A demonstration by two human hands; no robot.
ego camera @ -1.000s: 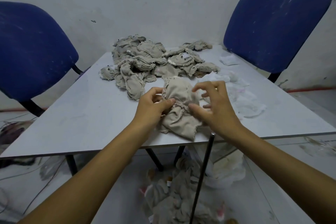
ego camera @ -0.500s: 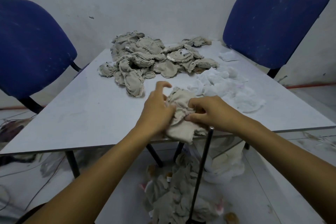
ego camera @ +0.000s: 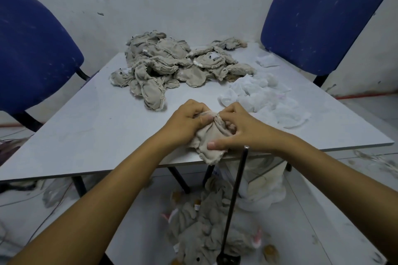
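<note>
Left hand [ego camera: 185, 122] and right hand [ego camera: 243, 129] pinch one beige skin [ego camera: 212, 142], part-worked. The pile [ego camera: 172, 64] beyond the grip looks undone.

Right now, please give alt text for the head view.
A left hand and right hand pinch a beige fabric piece at the near edge of a grey table. Behind lie a beige fabric heap and white pieces.

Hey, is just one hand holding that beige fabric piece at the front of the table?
No, both the left hand and the right hand pinch the beige fabric piece, which lies at the near edge of the table.
</note>
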